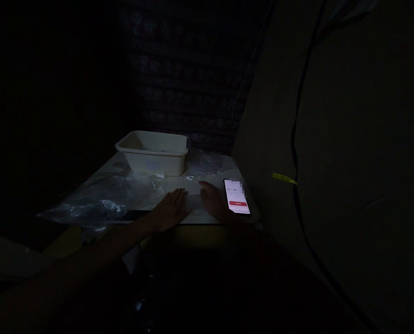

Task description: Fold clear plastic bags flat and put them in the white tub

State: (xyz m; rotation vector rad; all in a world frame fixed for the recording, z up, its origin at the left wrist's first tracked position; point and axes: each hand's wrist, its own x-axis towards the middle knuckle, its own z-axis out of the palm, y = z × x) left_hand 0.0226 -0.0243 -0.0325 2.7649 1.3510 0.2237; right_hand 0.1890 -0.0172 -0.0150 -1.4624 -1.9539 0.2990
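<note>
My left hand (170,210) rests over the front part of a pale table (140,199), fingers stretched out and nothing in its grasp. To its right, my right hand (212,200) is held low over the table near its front edge; its thumb or a finger points up and left, and the other fingers are too dark to make out. A lit phone (237,197) lies just right of my right hand, its screen showing a red bar. Clear plastic film (102,197) spreads over the table's left side, left of my left hand.
A cream plastic tub (154,160) stands at the back left of the table. More clear film (208,162) lies behind my right hand. At the right, a dark cable (295,139) hangs with a yellow tie (283,178). The surroundings are very dark.
</note>
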